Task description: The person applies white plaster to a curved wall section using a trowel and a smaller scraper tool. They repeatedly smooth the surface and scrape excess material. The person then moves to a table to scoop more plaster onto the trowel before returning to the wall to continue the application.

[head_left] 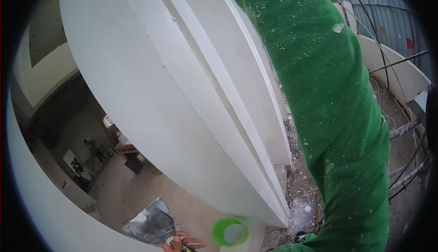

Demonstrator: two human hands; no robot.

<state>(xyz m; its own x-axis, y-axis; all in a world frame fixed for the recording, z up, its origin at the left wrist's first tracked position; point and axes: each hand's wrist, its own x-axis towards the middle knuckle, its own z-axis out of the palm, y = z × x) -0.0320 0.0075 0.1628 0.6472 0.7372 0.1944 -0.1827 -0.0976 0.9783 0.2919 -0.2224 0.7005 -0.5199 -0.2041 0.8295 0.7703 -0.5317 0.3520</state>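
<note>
At the lower edge my left hand (188, 241) holds a wide putty knife (154, 224) by its handle, some fingers stretched out to the right. Grey-white smears cover the blade, and a pale lump sits near its left edge. To the right of this hand, lower down, stands a bright green bucket (218, 234) with pale paste inside. My right arm, in a green sleeve (328, 97) spotted with white, reaches up past the top edge. The right hand itself is out of view. Beside the arm rises a white wall (150, 83) with a long vertical groove.
Scaffold tubes (404, 131) and cables stand at the right, before a corrugated metal fence (388, 19). Rubble (301, 183) lies along the wall's foot. Through the opening at left, a distant person (94, 149) in green stands near a dark container (133, 164).
</note>
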